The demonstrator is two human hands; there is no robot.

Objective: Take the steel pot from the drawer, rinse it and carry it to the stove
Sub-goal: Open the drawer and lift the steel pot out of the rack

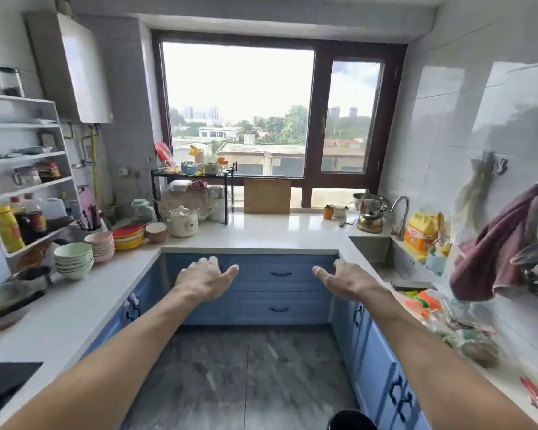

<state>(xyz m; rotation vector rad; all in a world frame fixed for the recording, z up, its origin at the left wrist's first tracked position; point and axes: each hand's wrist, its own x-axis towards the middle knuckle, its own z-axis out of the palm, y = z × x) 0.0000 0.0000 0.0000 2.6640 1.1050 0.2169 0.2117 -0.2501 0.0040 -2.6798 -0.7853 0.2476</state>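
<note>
Both arms reach toward the closed blue panelled drawers [280, 287] below the window, left hand [204, 279] and right hand [342, 279] each an open, empty grip, likely poised to pull one open for the unseen pot.

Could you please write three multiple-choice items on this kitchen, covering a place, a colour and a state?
1. Where is the sink?
A. on the person's right
B. on the person's left
C. under the window

2. What colour are the drawers?
A. white
B. blue
C. red

3. What are the hands doing?
A. gripping a pot
B. held out open and empty
C. turning the tap

Answers:
1 A, the basin sits in the right-hand counter.
2 B, the fronts are blue.
3 B, the left hand and right hand hold nothing.
</note>
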